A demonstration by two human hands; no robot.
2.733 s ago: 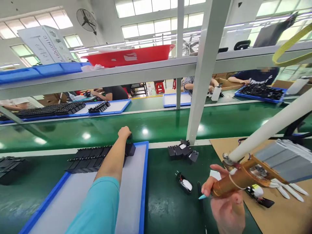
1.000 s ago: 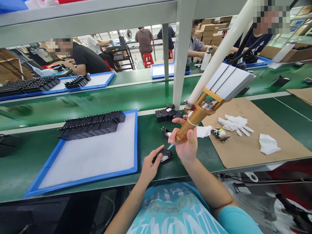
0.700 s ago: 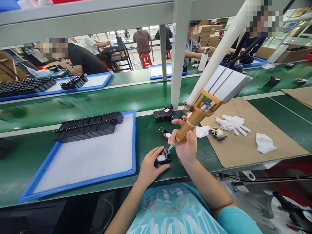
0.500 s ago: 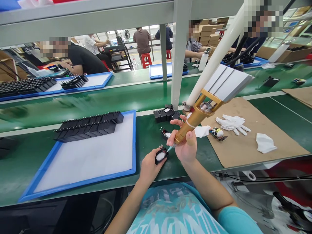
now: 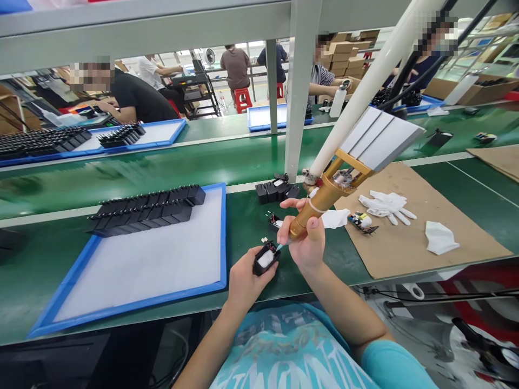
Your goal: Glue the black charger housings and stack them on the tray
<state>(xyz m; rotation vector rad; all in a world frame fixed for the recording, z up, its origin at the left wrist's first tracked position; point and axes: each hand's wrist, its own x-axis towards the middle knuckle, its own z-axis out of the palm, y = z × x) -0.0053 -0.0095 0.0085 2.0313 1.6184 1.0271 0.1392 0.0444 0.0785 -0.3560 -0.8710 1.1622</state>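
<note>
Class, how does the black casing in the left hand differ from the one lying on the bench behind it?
The held casing is raised in the left hand and tilted; the lying casing rests on the green bench. The dispenser in the right hand points at the held casing; the lying casing is untouched. Both are black and open, with white inside.

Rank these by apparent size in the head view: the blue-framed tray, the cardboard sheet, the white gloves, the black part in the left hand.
1. blue-framed tray
2. cardboard sheet
3. white gloves
4. black part in the left hand, smallest though nearest the camera
</note>
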